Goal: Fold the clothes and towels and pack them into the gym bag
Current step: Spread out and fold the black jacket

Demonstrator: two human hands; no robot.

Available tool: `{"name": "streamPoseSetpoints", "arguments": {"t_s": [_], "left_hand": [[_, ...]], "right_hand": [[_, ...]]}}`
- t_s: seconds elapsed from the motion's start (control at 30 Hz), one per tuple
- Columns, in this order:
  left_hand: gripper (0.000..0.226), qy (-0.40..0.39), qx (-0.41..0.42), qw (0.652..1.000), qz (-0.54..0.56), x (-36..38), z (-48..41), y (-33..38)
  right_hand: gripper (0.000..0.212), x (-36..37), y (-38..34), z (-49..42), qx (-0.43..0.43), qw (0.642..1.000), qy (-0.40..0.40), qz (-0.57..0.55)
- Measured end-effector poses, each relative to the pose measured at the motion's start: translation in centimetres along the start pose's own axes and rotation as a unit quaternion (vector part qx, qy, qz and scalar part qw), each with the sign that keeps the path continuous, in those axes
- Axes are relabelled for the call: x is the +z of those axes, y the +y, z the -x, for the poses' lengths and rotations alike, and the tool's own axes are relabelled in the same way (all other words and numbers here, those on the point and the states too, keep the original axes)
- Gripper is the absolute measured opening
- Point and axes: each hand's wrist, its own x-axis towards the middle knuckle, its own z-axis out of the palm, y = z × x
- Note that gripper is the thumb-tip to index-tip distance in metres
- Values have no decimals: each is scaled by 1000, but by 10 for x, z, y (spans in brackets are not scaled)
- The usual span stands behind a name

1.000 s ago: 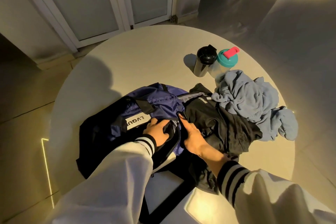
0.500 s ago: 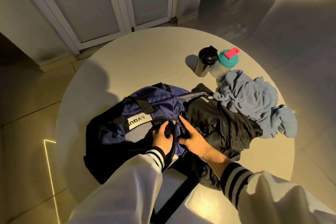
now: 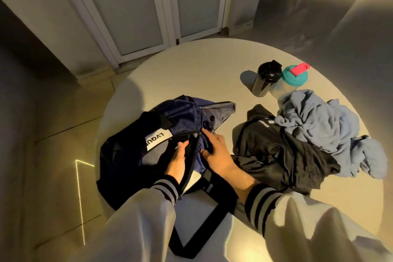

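A navy gym bag point(image 3: 180, 115) with a white label lies on the round table's left half. My left hand point(image 3: 177, 160) grips the near edge of the bag's opening beside a black strap. My right hand point(image 3: 214, 151) pinches the bag's fabric at the opening, just right of the left hand. A crumpled black garment point(image 3: 276, 151) lies to the right of the bag, apart from it. A rumpled light blue towel point(image 3: 323, 125) rests on the garment's far right side.
Two bottles stand at the table's back right: a black-lidded one point(image 3: 265, 78) and a teal-lidded one with a pink cap point(image 3: 294, 76). The bag's black shoulder strap point(image 3: 197, 229) loops over the white table point(image 3: 191, 74) toward me. Doors stand behind the table.
The bag has been pulled left, away from the black garment, and its opening is spread wider. Both hands shifted with it and the view moved left.
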Motion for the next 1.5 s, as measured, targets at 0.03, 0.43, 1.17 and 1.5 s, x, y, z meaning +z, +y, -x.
{"name": "streamPoseSetpoints", "arguments": {"t_s": [0.03, 0.43, 1.17, 1.5], "left_hand": [[85, 2, -4, 1000, 2, -1, -3, -1], [45, 0, 33, 970, -242, 3, 0, 7], [55, -111, 132, 941, -292, 118, 97, -119], [59, 74, 300, 868, -388, 109, 26, -144]], "right_hand": [[62, 0, -2, 3, 11, 995, 78, 60], [43, 12, 9, 40, 24, 999, 25, 30], [41, -45, 86, 184, 108, 979, 132, 116], [36, -8, 169, 165, -26, 928, 262, 265]]}}
